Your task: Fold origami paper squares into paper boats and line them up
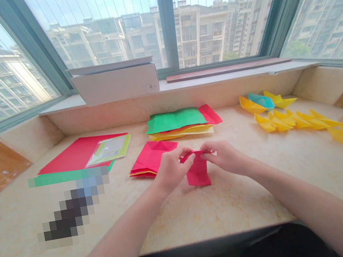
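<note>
Daylight from a bay window (pixel 168 18) falls across a pale marble tabletop (pixel 189 227) set just beneath it. Both grips are closed: the left hand (pixel 172 170) and the right hand (pixel 226 156) pinch the top of a folded red paper (pixel 198 170) between thumbs and fingers, nearly meeting above it. The work in hand is folding, and the fingers are on the paper's upper edge, which they partly hide. Its lower part hangs straight down in front of the person, though whether it touches the tabletop is hard to tell. Both forearms (pixel 112 245) reach in from the bottom corners, with the wrists turned inward.

Just left of the hands lies a second folded red paper (pixel 150 159), with yellow showing beneath it. Farther back sits a loose pile of green, red and yellow paper (pixel 175 121). To the right, a row of yellow paper boats (pixel 293 122) runs toward the edge, and a blue paper boat (pixel 261 100) sits among them at the back. On the left, a flat red sheet (pixel 76 154) lies under a pale green booklet (pixel 109 149). A white box (pixel 115 85) stands on the window ledge.
</note>
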{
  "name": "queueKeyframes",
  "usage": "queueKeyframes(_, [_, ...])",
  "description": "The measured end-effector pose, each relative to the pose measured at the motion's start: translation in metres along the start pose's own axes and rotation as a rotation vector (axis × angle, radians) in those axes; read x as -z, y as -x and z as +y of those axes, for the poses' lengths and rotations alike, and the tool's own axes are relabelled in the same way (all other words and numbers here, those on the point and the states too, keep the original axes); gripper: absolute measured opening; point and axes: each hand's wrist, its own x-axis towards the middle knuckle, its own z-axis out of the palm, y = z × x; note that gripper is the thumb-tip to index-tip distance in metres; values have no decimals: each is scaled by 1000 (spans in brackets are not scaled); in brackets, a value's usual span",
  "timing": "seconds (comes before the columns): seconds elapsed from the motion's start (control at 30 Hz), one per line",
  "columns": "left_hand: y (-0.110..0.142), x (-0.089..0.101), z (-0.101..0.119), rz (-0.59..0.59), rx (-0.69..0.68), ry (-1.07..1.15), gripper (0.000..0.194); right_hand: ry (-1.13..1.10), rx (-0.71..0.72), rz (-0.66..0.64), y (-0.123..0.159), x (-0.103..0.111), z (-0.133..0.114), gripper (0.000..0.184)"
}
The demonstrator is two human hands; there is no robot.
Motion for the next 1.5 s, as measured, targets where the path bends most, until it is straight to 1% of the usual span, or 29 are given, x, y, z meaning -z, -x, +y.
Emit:
queueKeyframes(0.23, [-1, 0, -2, 8, 17, 53, 15, -30, -15, 5, 0, 0, 1, 14])
queueKeyframes(0.37, [-3, 1, -1, 23, 74, 126, 15, -72, -2, 24, -1, 3, -2, 14])
queueKeyframes(0.43, [-5, 2, -2, 45, 115, 202, 15, -116, -5, 48, -1, 5, -3, 15])
queueKeyframes(0.53, [-6, 2, -2, 48, 176, 352, 19, -235, -57, 64, -3, 8, -4, 18])
queueKeyframes(0.67, [-7, 2, -1, 16, 243, 503, 25, -460, -159, -8, -4, 12, -3, 25])
queueKeyframes(0.73, [-8, 1, -1, 12, 265, 527, 27, -496, -203, -18, -4, 13, -1, 30])
queueKeyframes(0.9, [-8, 2, -1, 12, 273, 509, 30, -507, -242, 21, -4, 14, 1, 36])
queueKeyframes(1.03, [-8, 2, 0, 4, 296, 523, 31, -523, -251, 44, -4, 13, 2, 35])
queueKeyframes(1.17, [-7, 3, 1, -13, 320, 555, 33, -481, -257, 60, -4, 14, 4, 35])
queueKeyframes(1.23, [-7, 2, 1, -26, 320, 580, 34, -462, -260, 49, -4, 15, 5, 35])
queueKeyframes(1.4, [-7, 1, -1, -56, 334, 585, 35, -443, -253, -31, -5, 18, 7, 36])
queueKeyframes(1.5, [-7, 0, -2, -89, 333, 593, 33, -429, -257, -14, -5, 19, 6, 34])
